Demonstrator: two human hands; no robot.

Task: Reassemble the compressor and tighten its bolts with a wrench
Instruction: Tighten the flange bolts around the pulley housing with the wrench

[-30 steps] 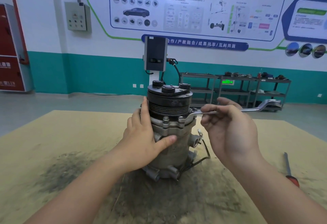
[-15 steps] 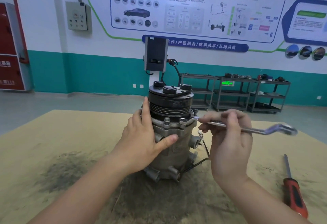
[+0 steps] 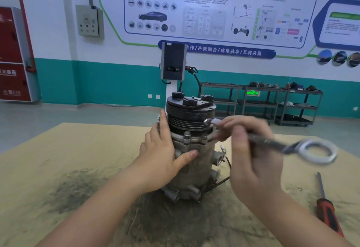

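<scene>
Two hands work one compressor (image 3: 191, 149), which stands upright on the surface (image 3: 58, 149). The left hand (image 3: 162, 155) lies against its left flank, fingers straight up the side and thumb pressed across the front. The right hand (image 3: 251, 153) — just right of the body — curls around the wrench (image 3: 272, 143). The wrench's long axis runs from its small end by the flange bolts (image 3: 194, 136), leftward and up from that hand, out to the ring end rightward and lower. Blur hides whether the small end sits on a bolt. I judge the next move — seating it — belongs to the right hand, the nearer one.
</scene>
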